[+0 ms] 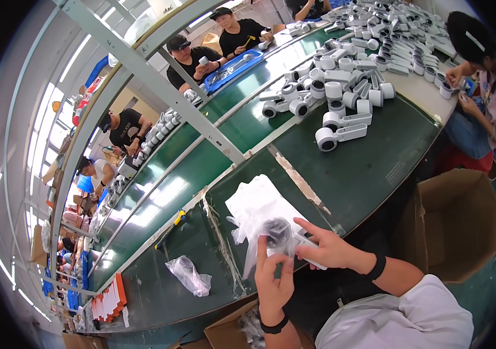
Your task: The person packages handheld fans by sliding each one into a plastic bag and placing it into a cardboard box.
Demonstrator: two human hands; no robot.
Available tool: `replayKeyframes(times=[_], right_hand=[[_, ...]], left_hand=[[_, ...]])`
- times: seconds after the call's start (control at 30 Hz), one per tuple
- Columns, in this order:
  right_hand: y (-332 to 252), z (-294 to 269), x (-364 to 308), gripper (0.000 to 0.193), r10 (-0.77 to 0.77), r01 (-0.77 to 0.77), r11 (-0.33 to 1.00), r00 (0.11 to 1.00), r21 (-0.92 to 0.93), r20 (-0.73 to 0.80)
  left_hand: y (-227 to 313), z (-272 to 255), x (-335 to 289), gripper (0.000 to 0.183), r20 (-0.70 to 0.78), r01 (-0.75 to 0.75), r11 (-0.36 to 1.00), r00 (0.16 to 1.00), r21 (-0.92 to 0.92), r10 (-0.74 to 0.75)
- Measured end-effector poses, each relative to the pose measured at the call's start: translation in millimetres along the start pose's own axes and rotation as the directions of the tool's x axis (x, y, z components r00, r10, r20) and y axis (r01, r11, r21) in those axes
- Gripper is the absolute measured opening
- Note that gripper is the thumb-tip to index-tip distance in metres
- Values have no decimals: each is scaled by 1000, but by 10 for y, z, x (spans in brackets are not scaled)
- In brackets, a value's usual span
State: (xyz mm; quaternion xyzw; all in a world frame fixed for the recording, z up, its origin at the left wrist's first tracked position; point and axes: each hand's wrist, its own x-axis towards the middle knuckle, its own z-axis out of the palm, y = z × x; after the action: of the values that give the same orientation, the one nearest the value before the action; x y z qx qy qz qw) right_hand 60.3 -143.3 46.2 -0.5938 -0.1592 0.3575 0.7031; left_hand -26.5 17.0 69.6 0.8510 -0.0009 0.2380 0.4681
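In front of me, a white handheld device [277, 230] with a round, dark-ended head, like a hair dryer, is covered at its head by a clear plastic bag. My left hand [274, 285] grips the bagged head from the near left, index finger and thumb against it. From the right, my right hand [334, 251] is closed around the handle side, thumb toward the head. The handle is partly hidden by the fingers. Just beyond lies a pile of white plastic bags [255, 200] on the dark green bench [225, 302]. To the left rests another clear bag [190, 276], its contents unclear.
A yellow utility knife [170, 229] and a stack of orange-and-white boxes [109, 300] lie leftward. Many similar devices [341, 81] are heaped far right. Open cardboard boxes [460, 224] stand right and below the bench. A metal post [201, 125] rises by the belt; co-workers sit beyond.
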Motion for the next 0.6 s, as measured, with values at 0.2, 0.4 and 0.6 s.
replayKeyframes(times=[0.2,0.4,0.6], right_hand=[[57,104,-6,78,-304,203,769,950,-606,-68],[78,67,84,68,-398,293,704,917,-648,-18],[-16,83,124,62,-99,98,995,995,-16,-33]], left_hand=[[-99,5,12,8,26,-75,991,997,113,72],[-142,-67,33,8,128,-138,984,984,116,123],[-141,-45,39,7,38,23,985,999,-170,-17]])
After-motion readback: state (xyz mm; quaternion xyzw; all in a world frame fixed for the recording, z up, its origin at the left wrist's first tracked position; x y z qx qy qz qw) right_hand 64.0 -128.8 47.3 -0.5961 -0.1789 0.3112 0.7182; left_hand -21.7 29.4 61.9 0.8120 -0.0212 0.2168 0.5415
